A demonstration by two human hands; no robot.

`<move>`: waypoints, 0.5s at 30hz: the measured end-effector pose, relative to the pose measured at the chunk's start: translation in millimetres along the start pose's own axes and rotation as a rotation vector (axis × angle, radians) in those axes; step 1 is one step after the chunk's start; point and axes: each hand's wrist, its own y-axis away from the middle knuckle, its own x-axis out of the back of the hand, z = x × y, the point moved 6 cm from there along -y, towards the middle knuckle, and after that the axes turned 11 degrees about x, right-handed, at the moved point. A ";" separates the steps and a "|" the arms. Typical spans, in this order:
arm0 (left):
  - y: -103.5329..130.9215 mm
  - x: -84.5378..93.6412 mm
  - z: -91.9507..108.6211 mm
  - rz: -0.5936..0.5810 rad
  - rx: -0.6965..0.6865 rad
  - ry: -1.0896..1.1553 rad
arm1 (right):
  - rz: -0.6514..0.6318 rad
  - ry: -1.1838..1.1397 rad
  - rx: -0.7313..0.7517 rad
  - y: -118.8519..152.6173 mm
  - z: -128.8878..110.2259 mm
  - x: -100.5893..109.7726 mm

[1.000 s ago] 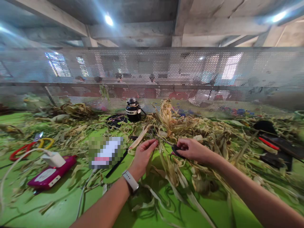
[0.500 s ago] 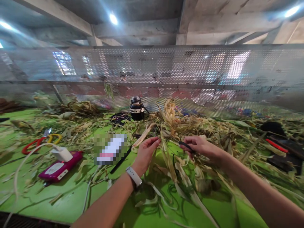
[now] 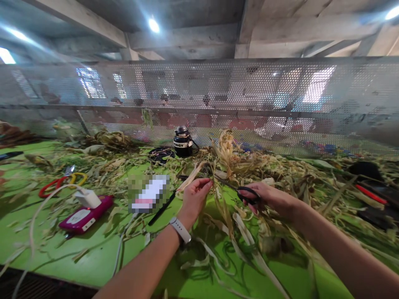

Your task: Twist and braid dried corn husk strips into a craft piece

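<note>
My left hand (image 3: 196, 194), with a pale watch band on the wrist, pinches a dried husk piece (image 3: 220, 203) between thumb and fingertips. The lower strips of that piece hang down toward the green table. In my right hand (image 3: 257, 195) are black-handled scissors (image 3: 248, 195), with fingers through the loops. Their blades point left toward the fingertips of my left hand, close to the husk. Whether the blades are apart is too small to tell. A tall bunch of dry husk (image 3: 227, 151) rises just beyond my hands.
Loose husk scraps cover much of the green table (image 3: 102, 265). On the left are red-and-yellow scissors (image 3: 54, 186), a magenta power strip (image 3: 85, 218) with a white charger, its cable, and a blurred-out phone (image 3: 151, 194). A black bottle (image 3: 183, 143) stands before the perforated metal screen (image 3: 199, 87).
My right hand has turned the scissors so their blades reach left to the husk by my left hand. The whole view has shifted slightly, moving things rightward in the picture.
</note>
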 end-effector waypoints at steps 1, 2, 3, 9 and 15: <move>-0.2 0.1 1.1 0.001 -0.017 -0.017 | 0.002 -0.007 -0.009 0.2 0.7 0.3; -0.4 0.3 2.0 0.004 -0.033 -0.031 | 0.005 -0.014 -0.018 0.6 1.3 0.7; -0.7 0.7 2.6 0.010 -0.044 -0.041 | 0.014 -0.022 -0.023 0.9 1.7 1.6; -2.4 1.4 1.5 0.032 -0.056 -0.057 | 0.036 -0.058 -0.011 0.9 -0.1 2.6; -3.3 1.6 -2.2 0.014 -0.097 -0.082 | 0.019 -0.046 -0.048 -1.8 1.7 -3.3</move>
